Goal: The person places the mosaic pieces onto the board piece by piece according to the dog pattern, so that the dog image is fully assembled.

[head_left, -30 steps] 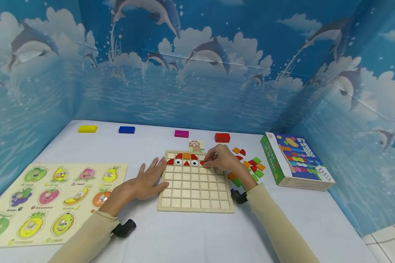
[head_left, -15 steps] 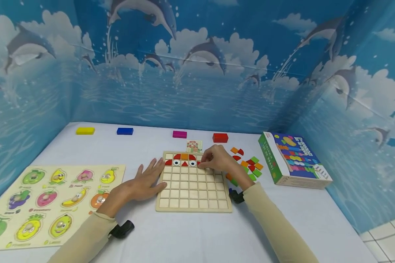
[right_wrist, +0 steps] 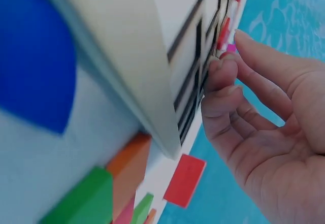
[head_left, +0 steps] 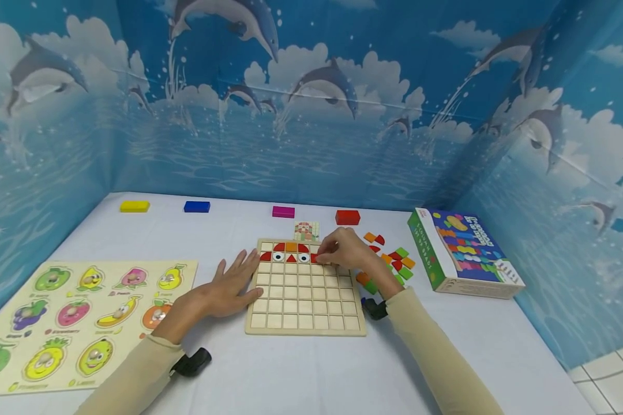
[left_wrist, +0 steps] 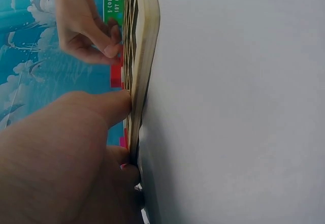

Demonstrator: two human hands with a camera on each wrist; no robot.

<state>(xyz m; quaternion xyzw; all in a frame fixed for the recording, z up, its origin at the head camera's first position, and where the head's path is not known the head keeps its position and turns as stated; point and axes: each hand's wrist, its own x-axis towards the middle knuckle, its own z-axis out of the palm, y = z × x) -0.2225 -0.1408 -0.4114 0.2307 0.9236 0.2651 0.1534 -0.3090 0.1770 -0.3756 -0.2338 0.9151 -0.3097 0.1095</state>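
A wooden grid board [head_left: 305, 332] lies on the white table. Its top two rows carry red tiles, an orange tile [head_left: 291, 246] and two eye tiles [head_left: 278, 257]. My left hand [head_left: 231, 291] rests with fingers spread at the board's left edge; in the left wrist view its thumb [left_wrist: 119, 104] touches the rim. My right hand [head_left: 346, 251] is over the upper right of the board, thumb and fingers pinching a small red tile [head_left: 314, 259] at the second row. The fingers hide most of that tile. A small picture card [head_left: 306, 230] lies just behind the board.
Loose red, orange and green tiles [head_left: 402, 252] lie right of the board, with a blue piece [right_wrist: 35, 56] near its edge. A colourful box [head_left: 467, 253] stands farther right. A fruit puzzle board [head_left: 93, 317] is at left. Yellow, blue, magenta and red blocks [head_left: 347, 217] line the back.
The head view has shifted slightly. My right fingertips have moved a little at the second row, and more of the red tile shows beside them. My left hand stays at the board's edge.
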